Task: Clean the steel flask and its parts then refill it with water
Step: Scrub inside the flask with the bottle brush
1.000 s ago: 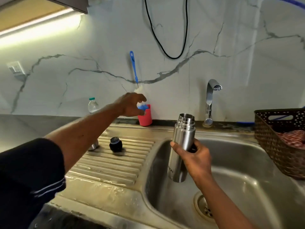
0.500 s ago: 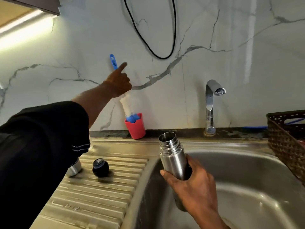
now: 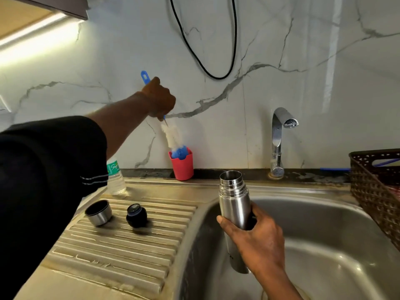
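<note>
Two hands are occupied: the flask [image 3: 234, 204] is held upright over the sink [image 3: 324, 245], lower centre, by the clamped grip of the right hand [image 3: 259, 243]; the brush [image 3: 172, 136] is clasped by the left hand [image 3: 159, 99].

Our left hand [image 3: 159, 98] has climbed from the red cup [image 3: 183, 167] and now grips the brush [image 3: 172, 135], which has lifted partway out.

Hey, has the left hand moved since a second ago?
Yes. The left hand rose from beside the red cup and now grips the bottle brush by its handle, well above it.
</note>
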